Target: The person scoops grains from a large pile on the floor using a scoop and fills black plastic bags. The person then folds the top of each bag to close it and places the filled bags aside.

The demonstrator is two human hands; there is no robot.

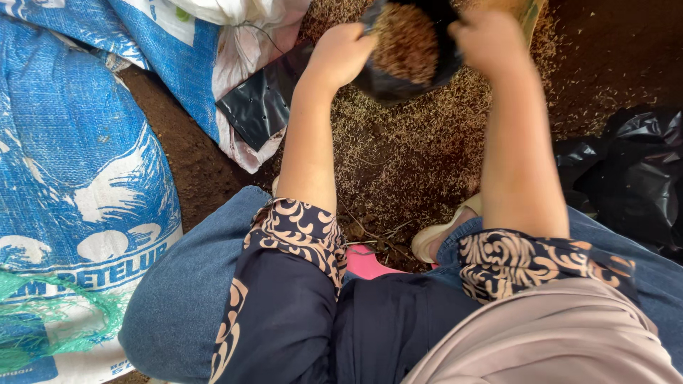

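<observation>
Two patterned sleeves (pixel 299 231) are being seen nearest; beyond, a small black bag (pixel 402 53), nearly filled with brown husk mix, is being gripped at its rim by the left hand (pixel 340 53) and right hand (pixel 491 39), both closed. Loose husk (pixel 405 149) is lying beneath, still ungathered.

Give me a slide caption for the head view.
Both hands, left hand and right hand, hold a husk-filled black bag.

Sacks (pixel 78 142) lie left, seemingly husk-filled bag (pixel 405 50) ahead between both hands.
</observation>
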